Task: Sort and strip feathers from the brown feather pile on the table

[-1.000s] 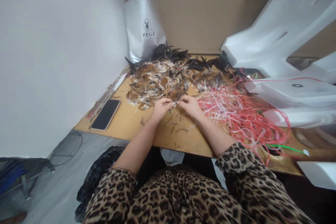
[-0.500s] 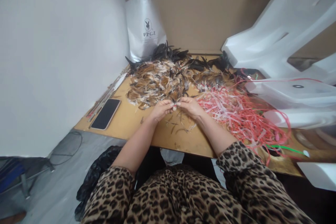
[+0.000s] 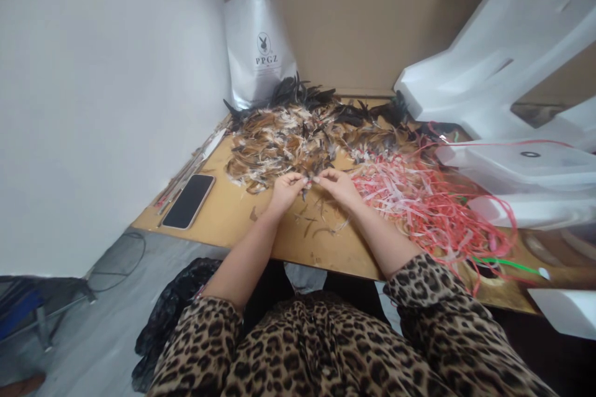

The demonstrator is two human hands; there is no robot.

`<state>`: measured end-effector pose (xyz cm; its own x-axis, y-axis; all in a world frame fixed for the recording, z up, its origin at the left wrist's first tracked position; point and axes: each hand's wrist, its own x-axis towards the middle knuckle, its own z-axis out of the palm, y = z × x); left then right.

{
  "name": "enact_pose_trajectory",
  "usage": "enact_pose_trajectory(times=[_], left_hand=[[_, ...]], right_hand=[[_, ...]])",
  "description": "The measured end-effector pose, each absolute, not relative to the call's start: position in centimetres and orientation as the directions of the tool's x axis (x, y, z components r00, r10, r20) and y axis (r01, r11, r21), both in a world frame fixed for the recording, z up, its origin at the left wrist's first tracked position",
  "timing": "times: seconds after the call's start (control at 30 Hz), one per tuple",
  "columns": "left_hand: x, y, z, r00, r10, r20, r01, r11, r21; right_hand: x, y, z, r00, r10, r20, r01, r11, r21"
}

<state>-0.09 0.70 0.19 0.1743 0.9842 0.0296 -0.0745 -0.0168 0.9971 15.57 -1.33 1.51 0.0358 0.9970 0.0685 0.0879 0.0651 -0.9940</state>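
My left hand (image 3: 287, 191) and my right hand (image 3: 338, 186) meet over the near edge of a pile of brown and white feathers (image 3: 274, 139). Left thumb and index finger pinch a small feather (image 3: 304, 195), whose dark tip shows just below them. Close beside it, the right thumb and finger are also pressed together. What they hold is too small to make out. Several loose thin feathers (image 3: 310, 223) lie on the wooden table (image 3: 339, 254) under my hands. A tangled heap of red and white ribbons (image 3: 419, 198) spreads to the right of my right hand.
A phone (image 3: 189, 201) lies on the table's left side. Behind the feathers stands a silvery white bag (image 3: 261, 43) against the wall. White foam pieces (image 3: 516, 180) crowd the right side, near a green strip (image 3: 516, 265). A black plastic bag (image 3: 170, 310) rests below the table.
My fingertips have shifted slightly and drawn a little apart. A pale bit that showed between them is now hidden, and a dark feather tip shows under the left fingers.
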Motion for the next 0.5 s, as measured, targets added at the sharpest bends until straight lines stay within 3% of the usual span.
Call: enact_pose_trajectory(times=[0.2, 0.37, 0.5], left_hand=[[-0.1, 0.5, 0.3, 0.268, 0.963, 0.005, -0.073, 0.015, 0.997], [-0.1, 0.5, 0.3, 0.306, 0.951, -0.044, -0.107, 0.080, 0.991], [0.1, 0.4, 0.2, 0.285, 0.958, -0.019, -0.080, 0.043, 0.996]], right_hand=[[15.4, -1.1, 0.6, -0.020, 0.999, 0.040, 0.022, 0.041, -0.999], [15.6, -0.9, 0.2, 0.051, 0.999, 0.010, -0.039, 0.012, -0.999], [15.5, -0.9, 0.2, 0.095, 0.995, 0.033, 0.014, 0.032, -0.999]])
